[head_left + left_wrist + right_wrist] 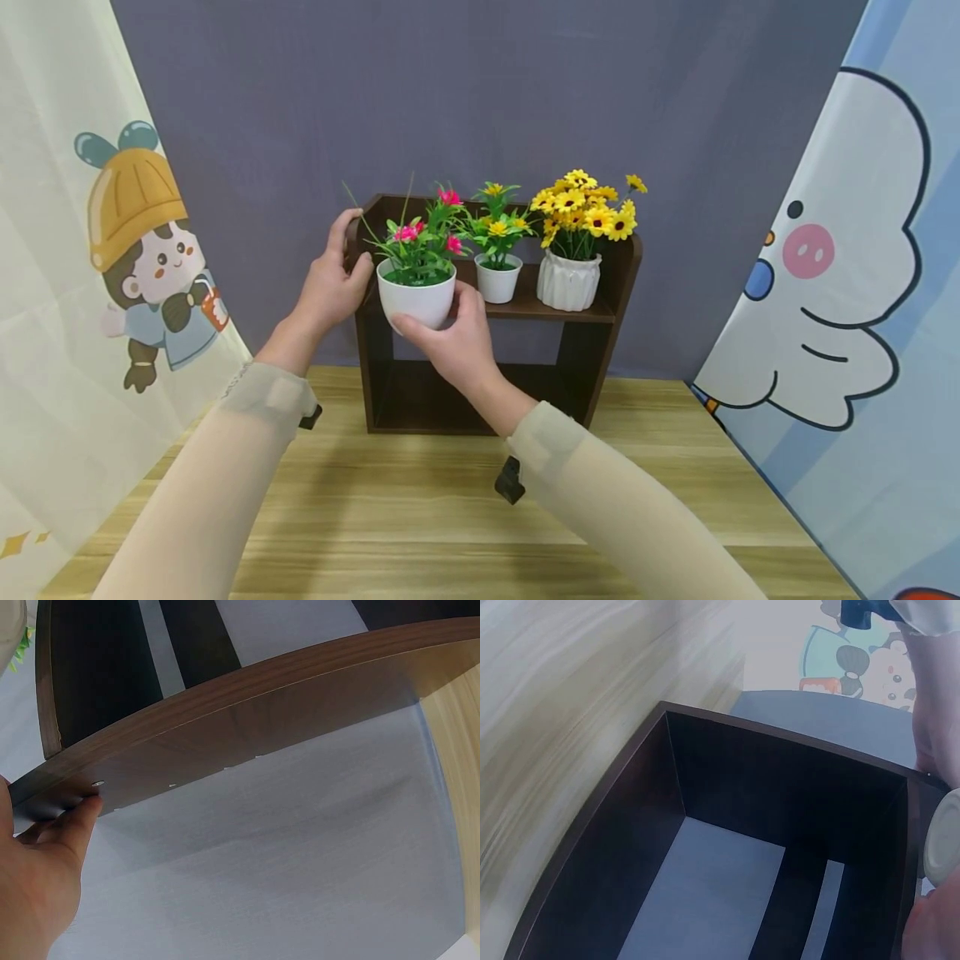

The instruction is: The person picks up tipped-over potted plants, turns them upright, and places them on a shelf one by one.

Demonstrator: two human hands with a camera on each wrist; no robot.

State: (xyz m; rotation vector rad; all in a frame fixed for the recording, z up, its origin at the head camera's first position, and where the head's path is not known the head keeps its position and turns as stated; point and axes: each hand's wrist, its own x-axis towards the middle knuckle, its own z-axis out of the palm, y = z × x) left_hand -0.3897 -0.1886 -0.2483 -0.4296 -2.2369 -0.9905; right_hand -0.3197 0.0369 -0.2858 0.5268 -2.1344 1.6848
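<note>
My right hand (pixel 459 340) grips a round white flowerpot (pixel 417 302) with pink flowers and green leaves, thumb at its lower front and fingers at its right side. The pot is at the left end of the upper board of a dark brown wooden shelf (pixel 486 315), overlapping its front edge in the head view. My left hand (pixel 324 283) holds the shelf's left side panel (pixel 225 712) near the top, fingertips on the outer face. The right wrist view shows the pot's pale base (pixel 943 838) at the right edge, partly cut off.
On the upper board stand a small white pot (pixel 498 282) with yellow flowers and a ribbed white pot (pixel 568 283) with sunflower-like blooms. The shelf sits on a wood-grain table (pixel 420 517) against a grey cloth backdrop (pixel 495 92). Cartoon-printed curtains (pixel 832 250) flank both sides.
</note>
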